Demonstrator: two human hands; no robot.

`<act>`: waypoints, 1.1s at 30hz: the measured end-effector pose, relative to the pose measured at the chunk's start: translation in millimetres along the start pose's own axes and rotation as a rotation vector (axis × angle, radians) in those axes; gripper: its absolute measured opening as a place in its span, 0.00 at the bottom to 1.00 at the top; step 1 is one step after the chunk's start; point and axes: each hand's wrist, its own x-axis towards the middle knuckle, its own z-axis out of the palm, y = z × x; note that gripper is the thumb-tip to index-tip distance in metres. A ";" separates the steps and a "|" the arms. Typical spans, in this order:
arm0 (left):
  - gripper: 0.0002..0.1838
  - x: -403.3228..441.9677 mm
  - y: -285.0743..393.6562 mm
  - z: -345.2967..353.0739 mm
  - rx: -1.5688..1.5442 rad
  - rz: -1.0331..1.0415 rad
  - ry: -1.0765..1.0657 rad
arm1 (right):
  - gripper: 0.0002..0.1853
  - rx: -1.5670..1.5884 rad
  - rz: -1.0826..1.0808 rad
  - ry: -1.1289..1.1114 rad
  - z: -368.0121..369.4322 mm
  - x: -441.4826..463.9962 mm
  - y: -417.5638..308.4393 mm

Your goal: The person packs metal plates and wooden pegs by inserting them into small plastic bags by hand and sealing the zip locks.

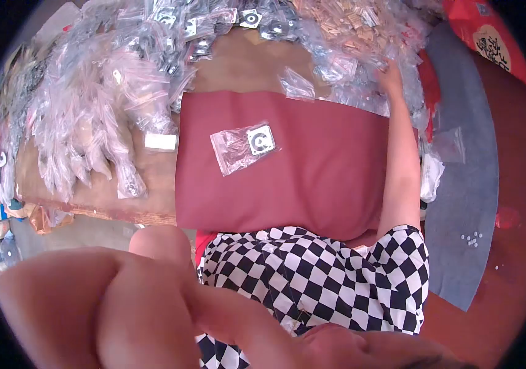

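My right arm stretches over the right side of a dark red mat. At its end, my right hand touches a heap of clear plastic bags, its fingers stretched out and apart; they look small and partly lost among the bags. On the mat lies a clear zip bag with a square white part that has a dark round centre. My left arm is bent up close to the camera at lower left, large and blurred. My left hand is out of sight.
Many filled clear bags cover the table's left side, with a white block beside them. Another clear bag lies at the mat's far edge. Small wooden-coloured pieces are heaped behind. Several white bits lie on grey cloth.
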 end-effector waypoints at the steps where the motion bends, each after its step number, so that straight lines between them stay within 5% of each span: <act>1: 0.11 1.2 -1.1 -1.1 -0.001 0.001 0.000 | 0.25 -0.222 -0.005 -0.003 -0.5 -1.4 5.8; 5: 0.11 5.0 -2.6 -4.9 0.007 0.012 0.002 | 0.20 -0.628 -0.013 0.007 8.3 3.8 2.8; 15: 0.11 6.4 -2.8 -12.5 -0.008 0.011 0.008 | 0.15 -0.664 -0.125 -0.024 -30.1 -5.6 3.4; 17: 0.11 4.8 -2.3 -13.9 -0.012 0.010 0.008 | 0.15 -0.100 0.108 0.019 -37.3 1.0 26.0; 18: 0.11 4.8 -2.3 -14.5 -0.014 0.009 0.008 | 0.15 -0.101 0.110 0.018 -39.4 -1.4 23.5; 20: 0.11 6.2 -2.6 -15.8 -0.020 0.005 0.011 | 0.18 0.784 0.276 0.210 -46.4 -6.8 19.3; 23: 0.11 8.1 -3.1 -17.0 -0.029 0.001 0.009 | 0.22 0.860 0.409 0.125 -49.4 9.9 50.1; 28: 0.11 7.7 -1.3 -19.5 -0.010 0.011 0.025 | 0.29 0.316 0.257 -0.006 -57.0 17.6 -0.1; 30: 0.11 8.7 -1.3 -17.4 -0.007 0.009 0.027 | 0.32 0.033 -0.027 0.020 -52.4 38.4 -2.0; 33: 0.11 11.8 1.3 -15.0 0.006 0.016 0.032 | 0.31 0.031 -0.166 0.047 -32.8 72.3 11.4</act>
